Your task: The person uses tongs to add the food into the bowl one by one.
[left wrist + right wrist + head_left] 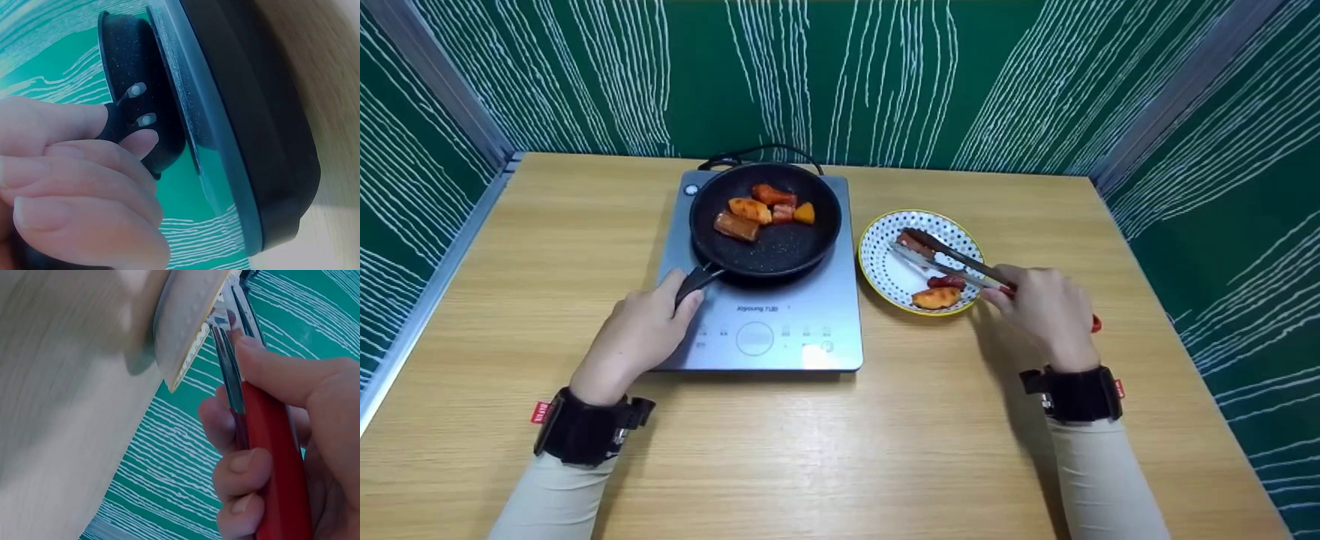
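My left hand (641,330) grips the black handle (697,279) of a frying pan (780,255) on the induction cooker (810,315). In the pan lie a brown slab-like piece (736,226), a browned orange-yellow piece (750,209), a reddish drumstick-shaped piece (772,195), a small striped piece (783,213) and a yellow wedge (805,214). With my right hand (1046,311) I hold red-handled metal tongs (273,455). Their tips reach over a dotted plate (885,277), around a brown piece of food (913,244). A dark red piece (946,282) and an orange piece (936,298) lie near the plate's front rim.
The cooker and plate stand side by side on a wooden table (840,442). A black cord (780,146) loops behind the cooker. Green panels with white streaks (877,82) enclose the back and sides. Black straps (592,427) circle both wrists.
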A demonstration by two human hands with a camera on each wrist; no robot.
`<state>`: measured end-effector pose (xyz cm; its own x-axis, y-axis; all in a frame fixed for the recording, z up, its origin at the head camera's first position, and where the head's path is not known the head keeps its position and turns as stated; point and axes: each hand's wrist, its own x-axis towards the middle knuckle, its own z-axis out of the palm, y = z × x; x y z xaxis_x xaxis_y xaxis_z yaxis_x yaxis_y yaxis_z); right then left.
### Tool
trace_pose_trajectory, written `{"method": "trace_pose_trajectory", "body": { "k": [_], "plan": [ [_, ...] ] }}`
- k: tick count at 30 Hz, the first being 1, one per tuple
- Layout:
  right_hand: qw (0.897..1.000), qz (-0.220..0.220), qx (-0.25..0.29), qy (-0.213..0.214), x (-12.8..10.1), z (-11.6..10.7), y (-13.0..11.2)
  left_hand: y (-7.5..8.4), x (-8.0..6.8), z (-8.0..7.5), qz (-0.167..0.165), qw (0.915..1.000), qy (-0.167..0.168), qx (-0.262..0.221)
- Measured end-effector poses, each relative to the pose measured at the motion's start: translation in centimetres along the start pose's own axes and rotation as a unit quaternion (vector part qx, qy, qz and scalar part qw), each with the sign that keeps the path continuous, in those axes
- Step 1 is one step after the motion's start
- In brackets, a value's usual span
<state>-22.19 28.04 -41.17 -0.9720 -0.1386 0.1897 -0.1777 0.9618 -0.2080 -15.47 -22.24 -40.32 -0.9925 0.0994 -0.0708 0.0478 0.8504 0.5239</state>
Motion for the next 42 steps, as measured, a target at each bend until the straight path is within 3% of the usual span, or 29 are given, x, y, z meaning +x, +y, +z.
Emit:
{"method": "trace_pose_trajectory", "body": {
  "k": [15, 23, 42],
  "plan": [
    [0.998, 0.001, -0.011, -0.065, 0.1, -2.2, 1.9, 0.0, 0.0, -0.1, -0.003, 0.9999, -0.008, -0.008],
    [0.999, -0.031, -0.026, -0.03, 0.1, -2.0, 2.2, -0.1, 0.0, 0.0, 0.003, 1.0, 0.004, 0.007],
    [0.998, -0.042, -0.038, -0.015, 0.3, -2.0, 2.2, -0.2, 0.0, 0.0, -0.002, 1.0, 0.001, 0.004]
  ]
}}
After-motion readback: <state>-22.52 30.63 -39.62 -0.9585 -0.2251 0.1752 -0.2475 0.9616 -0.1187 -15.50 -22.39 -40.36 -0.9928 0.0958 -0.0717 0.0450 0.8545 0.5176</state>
